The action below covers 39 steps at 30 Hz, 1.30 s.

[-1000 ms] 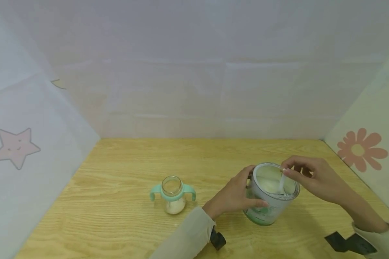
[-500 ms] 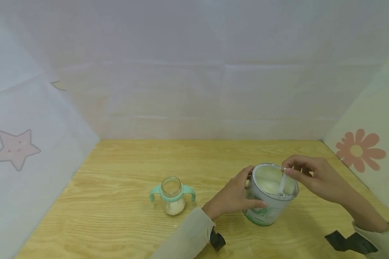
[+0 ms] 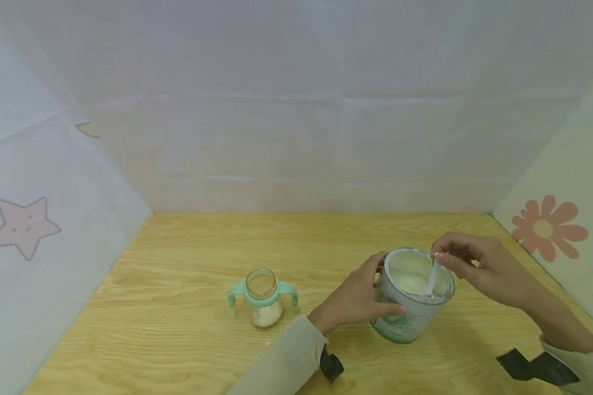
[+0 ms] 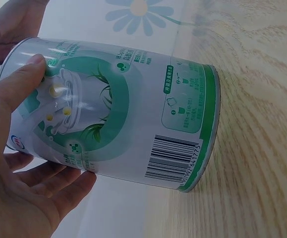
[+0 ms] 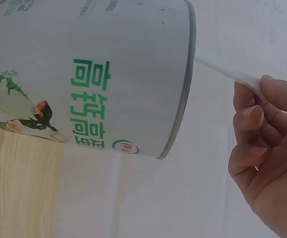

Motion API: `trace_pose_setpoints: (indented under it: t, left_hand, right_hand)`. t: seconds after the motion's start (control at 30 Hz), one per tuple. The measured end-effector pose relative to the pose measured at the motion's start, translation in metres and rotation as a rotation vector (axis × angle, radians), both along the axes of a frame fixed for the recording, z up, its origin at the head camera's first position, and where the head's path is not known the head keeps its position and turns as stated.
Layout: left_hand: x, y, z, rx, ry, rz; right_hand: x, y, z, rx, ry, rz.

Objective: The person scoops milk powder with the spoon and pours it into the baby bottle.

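An open milk powder can (image 3: 415,318), white with green print, is on the right part of the table with pale powder inside. My left hand (image 3: 353,293) grips its side, the thumb along the front and the fingers round the far side, as the left wrist view also shows. Between thumb and fingertips my right hand (image 3: 484,269) pinches the handle of a white scoop (image 3: 434,280). The handle slants down inside the rim; the scoop's lower end is hidden. To the left stands a lidless baby bottle (image 3: 267,314) with mint-green handles and pale powder in the bottom.
The wooden table (image 3: 178,263) reaches back to a pale cloth wall (image 3: 301,153). Cloth sides with a printed star (image 3: 23,226) and a flower (image 3: 548,227) close it in left and right. Dark straps cross both sleeves.
My right hand has lifted slightly up and to the right, and more of the scoop's handle shows. The left hand and the baby bottle look unmoved.
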State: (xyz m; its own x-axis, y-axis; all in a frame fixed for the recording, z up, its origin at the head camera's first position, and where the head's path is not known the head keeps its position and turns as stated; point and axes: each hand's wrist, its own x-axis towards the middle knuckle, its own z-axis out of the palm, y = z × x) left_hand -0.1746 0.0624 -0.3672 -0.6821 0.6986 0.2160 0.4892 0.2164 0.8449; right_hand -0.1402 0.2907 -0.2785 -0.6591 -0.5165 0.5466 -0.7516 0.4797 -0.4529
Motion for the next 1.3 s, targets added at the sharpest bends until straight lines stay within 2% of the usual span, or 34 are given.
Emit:
trace_pose_setpoints:
  t: [0.4, 0.7, 1.0, 1.3]
  left_hand:
    - [0.001, -0.001, 0.001, -0.016, -0.008, 0.016]
    - [0.000, 0.000, -0.001, 0.000, 0.007, 0.010]
    - [0.001, 0.000, -0.002, -0.005, 0.014, 0.007]
    - [0.001, 0.000, -0.002, 0.003, -0.009, 0.009]
  right_hand:
    - [-0.004, -0.002, 0.008, 0.033, 0.038, 0.024]
    - [-0.001, -0.003, 0.016, 0.039, 0.034, -0.052]
    - [0.000, -0.004, 0.021, 0.030, 0.006, -0.092]
    - [-0.006, -0.003, 0.023, 0.011, 0.040, -0.053]
